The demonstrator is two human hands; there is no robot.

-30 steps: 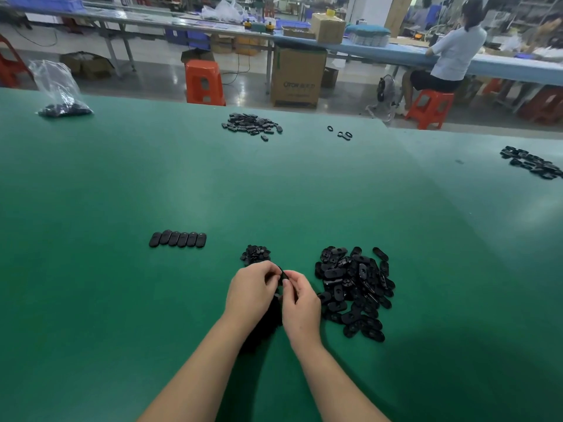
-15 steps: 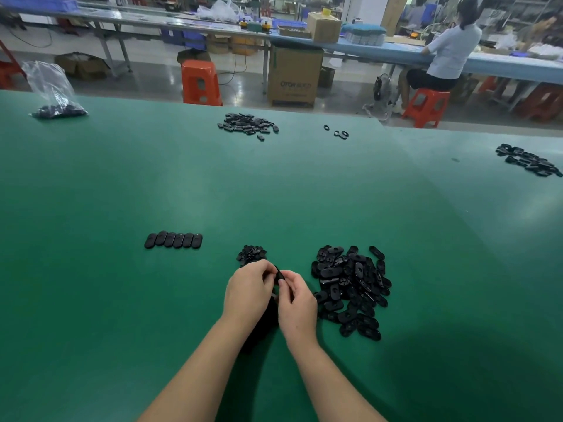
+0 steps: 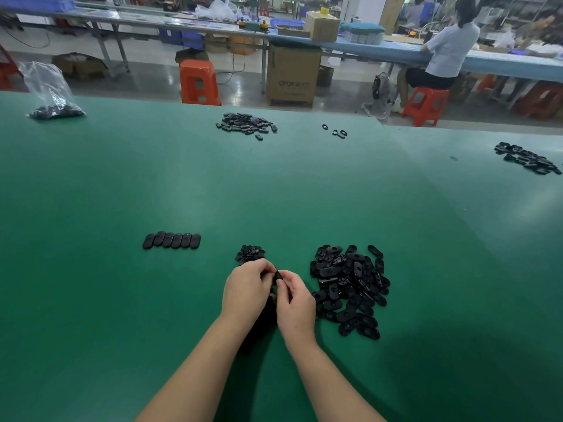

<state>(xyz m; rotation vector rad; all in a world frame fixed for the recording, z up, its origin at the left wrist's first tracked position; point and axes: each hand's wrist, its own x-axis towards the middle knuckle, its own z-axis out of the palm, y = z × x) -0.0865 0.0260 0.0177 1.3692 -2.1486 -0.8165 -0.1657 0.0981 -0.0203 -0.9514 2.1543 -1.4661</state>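
A small black part (image 3: 277,276) sits between the left hand (image 3: 246,292) and right hand (image 3: 297,303), low over the near desk (image 3: 122,300), left of the pile (image 3: 350,287). Each grip is clamped on it. It is probably light, stiff, slick plastic, so pinch its edges.

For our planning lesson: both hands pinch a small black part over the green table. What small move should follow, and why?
Probably set the black part beside the row of pieces: the left hand and right hand pinch it, and similar pieces lie aligned there.
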